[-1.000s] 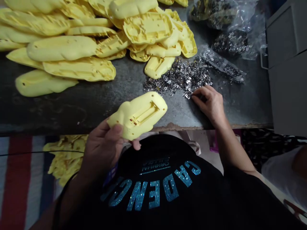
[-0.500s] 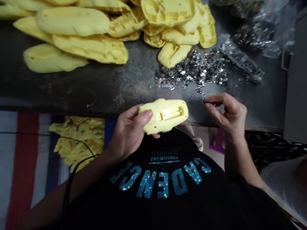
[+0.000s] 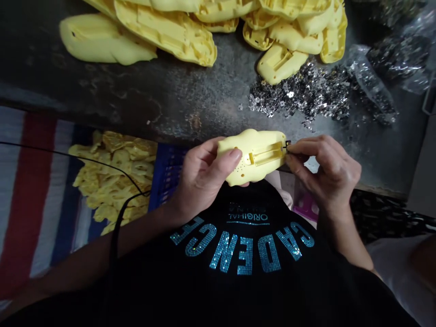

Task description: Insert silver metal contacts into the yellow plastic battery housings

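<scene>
**Tiny metal bit (image 3: pixel 288 144) pinched right at the end of a yellow shell (image 3: pixel 262 170)**

Working at a dark metal bench (image 3: pixel 143 100) here, with a heap of yellow plastic shells (image 3: pixel 163 32) at 12 o'clock from my hands. There's another yellow pile (image 3: pixel 112 177) on a striped cloth (image 3: pixel 34 181) at 9 o'clock. Loose silver bits (image 3: pixel 303 93) are spread at 1 o'clock, next to a clear bag (image 3: pixel 369 81) with more inside.

Left hand (image 3: pixel 200 179) is closed around the shell, thumb on top, long axis running roughly side to side and the slot facing up. Right hand (image 3: pixel 329 175) is nearer the bit, pinching it at the shell's 3 o'clock end. Can't tell if it's seated.
</scene>
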{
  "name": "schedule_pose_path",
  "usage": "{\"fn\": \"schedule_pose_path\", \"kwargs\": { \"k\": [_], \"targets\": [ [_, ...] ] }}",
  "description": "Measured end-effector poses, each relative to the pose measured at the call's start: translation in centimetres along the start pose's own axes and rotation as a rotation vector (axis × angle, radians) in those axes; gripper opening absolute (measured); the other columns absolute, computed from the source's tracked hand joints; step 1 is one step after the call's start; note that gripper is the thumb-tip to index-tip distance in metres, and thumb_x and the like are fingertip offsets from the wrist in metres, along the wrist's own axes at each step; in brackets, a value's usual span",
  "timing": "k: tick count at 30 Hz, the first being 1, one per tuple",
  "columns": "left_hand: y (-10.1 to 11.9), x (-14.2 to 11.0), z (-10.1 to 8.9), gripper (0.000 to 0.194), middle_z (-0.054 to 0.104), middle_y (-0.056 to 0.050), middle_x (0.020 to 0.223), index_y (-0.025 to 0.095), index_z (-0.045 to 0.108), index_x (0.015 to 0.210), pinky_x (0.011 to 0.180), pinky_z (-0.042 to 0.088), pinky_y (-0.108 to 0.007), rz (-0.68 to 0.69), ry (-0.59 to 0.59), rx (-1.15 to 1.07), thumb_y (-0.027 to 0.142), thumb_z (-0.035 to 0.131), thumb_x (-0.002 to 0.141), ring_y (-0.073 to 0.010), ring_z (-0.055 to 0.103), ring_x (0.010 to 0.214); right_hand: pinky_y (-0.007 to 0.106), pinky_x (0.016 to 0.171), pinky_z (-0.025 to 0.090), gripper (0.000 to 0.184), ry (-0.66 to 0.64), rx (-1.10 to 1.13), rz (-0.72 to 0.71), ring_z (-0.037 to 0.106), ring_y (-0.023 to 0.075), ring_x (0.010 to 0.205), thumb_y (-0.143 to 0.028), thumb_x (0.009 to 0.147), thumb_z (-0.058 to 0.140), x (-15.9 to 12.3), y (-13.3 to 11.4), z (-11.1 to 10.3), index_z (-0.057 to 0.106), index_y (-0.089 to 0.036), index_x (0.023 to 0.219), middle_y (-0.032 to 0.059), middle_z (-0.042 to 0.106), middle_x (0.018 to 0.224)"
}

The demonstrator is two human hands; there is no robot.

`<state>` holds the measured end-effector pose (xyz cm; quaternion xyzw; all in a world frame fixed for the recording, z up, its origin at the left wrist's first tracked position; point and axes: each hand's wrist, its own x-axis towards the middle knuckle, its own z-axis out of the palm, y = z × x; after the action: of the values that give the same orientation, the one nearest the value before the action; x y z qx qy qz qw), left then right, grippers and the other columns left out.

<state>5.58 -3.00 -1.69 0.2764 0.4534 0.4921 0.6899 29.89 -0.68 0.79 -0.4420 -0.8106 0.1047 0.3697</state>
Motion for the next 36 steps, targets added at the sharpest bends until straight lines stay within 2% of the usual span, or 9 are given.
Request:
{"fn": "schedule_pose_path", "kwargs": {
  "k": [5,10,14,17,21,26,32,36],
  "targets": [
    [-0.3,-0.2,0.0,0.027,0.081,-0.005,0.095,0.021,0.084,0.109,0.073,0.070,-0.029,0.059,0.005,-0.026,0.045,0.085,0.097,-0.0203,0.081,0.083,0.038,0.079,0.069,0.020,-0.119,-0.086,0.064,0.081,0.0214,0.089,-0.015,0.103,0.075,0.1,-1.1,-0.5,0.079,-0.033,0.112,0.0014,0.086,0.106],
    [0.2,-0.5,-0.3,0.024,0.078,-0.003,0.091,0.021,0.081,0.101,0.067,0.064,-0.024,0.036,-0.046,0.038,0.043,0.088,0.095,-0.0168,0.075,0.078,0.036,0.082,0.067,0.021,-0.161,-0.164,0.053,0.079,0.0205,0.090,-0.015,0.106,0.071,0.3,-1.8,-0.8,0.078,-0.032,0.116,0.0023,0.085,0.106],
    [0.4,-0.6,-0.4,0.030,0.080,-0.005,0.091,0.020,0.080,0.098,0.068,0.065,-0.025,0.028,-0.035,0.058,0.046,0.092,0.092,-0.0190,0.077,0.080,0.037,0.084,0.067,0.024,-0.184,-0.201,0.049,0.079,0.0214,0.092,-0.014,0.108,0.069,0.4,-2.2,-0.7,0.079,-0.032,0.120,0.0036,0.084,0.107],
    [0.3,-0.4,-0.3,0.032,0.083,-0.006,0.096,0.020,0.083,0.106,0.071,0.067,-0.026,0.029,-0.029,0.030,0.048,0.093,0.092,-0.0203,0.080,0.084,0.038,0.086,0.069,0.027,-0.167,-0.188,0.047,0.080,0.0219,0.095,-0.013,0.107,0.071,0.3,-2.1,-0.7,0.079,-0.032,0.125,0.0040,0.085,0.112],
    [0.0,-0.2,-0.2,0.038,0.085,-0.009,0.105,0.018,0.083,0.116,0.074,0.068,-0.027,0.020,-0.023,-0.034,0.047,0.091,0.093,-0.0209,0.081,0.089,0.039,0.084,0.070,0.030,-0.073,-0.155,0.042,0.082,0.0218,0.091,-0.012,0.104,0.074,-0.1,-1.9,-0.7,0.080,-0.032,0.126,0.0030,0.087,0.112],
    [-0.3,0.0,-0.1,0.038,0.086,-0.010,0.110,0.018,0.083,0.118,0.068,0.068,-0.028,0.005,-0.039,-0.074,0.049,0.089,0.095,-0.0205,0.081,0.083,0.041,0.087,0.070,0.033,-0.034,-0.190,0.066,0.082,0.0235,0.095,-0.012,0.105,0.072,-0.7,-1.7,-0.5,0.080,-0.034,0.128,0.0039,0.087,0.114],
    [-0.3,0.0,-0.1,0.041,0.085,-0.010,0.106,0.017,0.084,0.116,0.077,0.070,-0.029,0.021,-0.037,-0.054,0.051,0.091,0.094,-0.0216,0.082,0.090,0.041,0.089,0.068,0.046,-0.055,-0.229,0.024,0.080,0.0230,0.096,-0.009,0.105,0.069,-1.0,-1.8,-0.3,0.076,-0.038,0.141,0.0025,0.087,0.118],
    [-0.5,0.1,-0.1,0.039,0.085,-0.010,0.106,0.017,0.084,0.115,0.077,0.070,-0.028,0.058,-0.058,-0.064,0.051,0.089,0.095,-0.0209,0.081,0.090,0.043,0.088,0.068,0.048,-0.050,-0.222,0.029,0.080,0.0240,0.095,-0.010,0.105,0.070,-1.1,-1.9,-0.4,0.076,-0.039,0.142,0.0029,0.087,0.119]
  ]
}}
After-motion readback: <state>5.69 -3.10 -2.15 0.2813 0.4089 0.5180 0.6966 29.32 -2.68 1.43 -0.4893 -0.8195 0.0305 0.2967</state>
